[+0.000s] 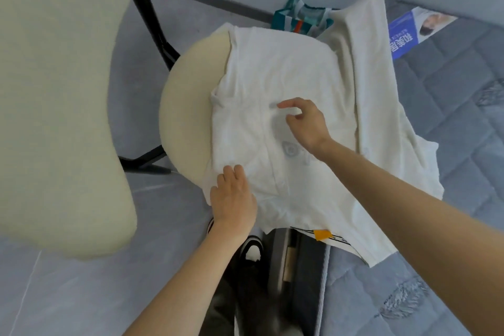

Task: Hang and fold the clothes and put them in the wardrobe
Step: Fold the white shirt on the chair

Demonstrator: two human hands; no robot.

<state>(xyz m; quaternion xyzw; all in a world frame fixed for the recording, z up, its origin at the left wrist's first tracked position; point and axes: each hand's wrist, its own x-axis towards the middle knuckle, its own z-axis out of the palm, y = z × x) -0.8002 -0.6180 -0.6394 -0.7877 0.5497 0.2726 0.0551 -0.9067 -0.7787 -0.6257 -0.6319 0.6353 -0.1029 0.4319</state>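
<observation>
Far left, cream chair back (54,90). Next, round cream seat (188,117), half covered by white garment (272,76) spread from seat across to grey quilted bed (450,117). Left hand (233,196) flat on garment's near-left edge, fingers together, gripping nothing. Right hand (306,123) over garment's middle, fingers loosely bent, thumb and forefinger apart, empty. Faint bluish print (290,150) through cloth, unreadable. Orange tag (321,234) at near hem, nothing legible. Teal bag (300,16) behind. Far right, blue leaflet (403,35) with white Chinese characters.
</observation>
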